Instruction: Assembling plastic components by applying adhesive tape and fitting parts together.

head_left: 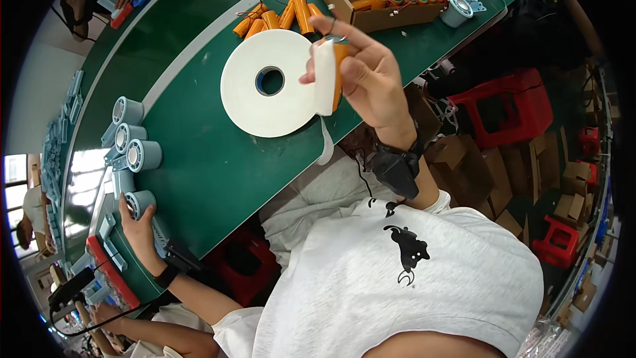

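My right hand [372, 86] is raised over the edge of the green table, its fingers closed round an orange cylindrical battery pack [340, 73]. A white strip of tape [324, 83] lies along the battery's side, and a pale liner tail [326, 142] hangs below it. Behind that hand, a large white tape roll [248, 106] lies flat on the table. At the left, my left hand [139, 235] grips a light blue plastic housing [141, 202] with a round, hollow end, thumb and fingers on opposite sides. Several similar housings [144, 156] stand just beyond it.
Loose orange batteries [301, 14] with wires lie behind the roll. A cardboard box [397, 18] full of batteries stands at the back right, beside more blue housings [456, 12]. A co-worker's hand [106, 315] is at lower left. Red stools [510, 109] and cartons stand at right.
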The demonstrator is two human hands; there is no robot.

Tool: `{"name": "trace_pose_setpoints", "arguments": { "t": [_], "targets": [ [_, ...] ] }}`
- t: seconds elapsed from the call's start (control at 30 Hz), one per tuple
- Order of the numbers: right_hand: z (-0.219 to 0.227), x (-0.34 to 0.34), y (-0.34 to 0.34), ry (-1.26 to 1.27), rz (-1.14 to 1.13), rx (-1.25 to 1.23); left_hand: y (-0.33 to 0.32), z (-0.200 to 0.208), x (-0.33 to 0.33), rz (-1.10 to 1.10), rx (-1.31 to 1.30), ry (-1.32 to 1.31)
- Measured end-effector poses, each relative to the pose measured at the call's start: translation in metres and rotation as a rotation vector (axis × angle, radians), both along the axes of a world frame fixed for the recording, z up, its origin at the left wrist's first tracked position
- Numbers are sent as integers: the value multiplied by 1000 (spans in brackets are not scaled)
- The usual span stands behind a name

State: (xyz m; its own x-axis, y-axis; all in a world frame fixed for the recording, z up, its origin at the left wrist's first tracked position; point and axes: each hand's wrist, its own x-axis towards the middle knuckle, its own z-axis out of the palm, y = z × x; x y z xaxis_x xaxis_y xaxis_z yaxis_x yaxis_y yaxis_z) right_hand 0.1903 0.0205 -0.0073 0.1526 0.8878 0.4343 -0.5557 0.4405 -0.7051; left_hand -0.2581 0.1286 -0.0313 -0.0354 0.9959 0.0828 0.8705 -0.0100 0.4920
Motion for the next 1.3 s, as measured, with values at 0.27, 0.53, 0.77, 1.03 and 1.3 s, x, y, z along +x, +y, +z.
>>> {"name": "trace_pose_setpoints", "arguments": {
  "t": [0.27, 0.53, 0.77, 1.03, 1.3],
  "targets": [
    [-11, -77, 4, -355, 174, 76, -53, 11, 130, 89, -43, 236],
    [9, -107, -2, -654, 128, -168, -71, 18, 98, -681, 298, 22],
    [15, -128, 15, -654, 19, 152, -68, 18, 105, -765, 295, 461],
    [-12, -135, 14, -900, -74, 229, -63, 22, 106, -771, 213, 225],
    [-3, -155, 4, -1477, -143, 243, -73, -10, 106, -488, 180, -440]
  ]
}}
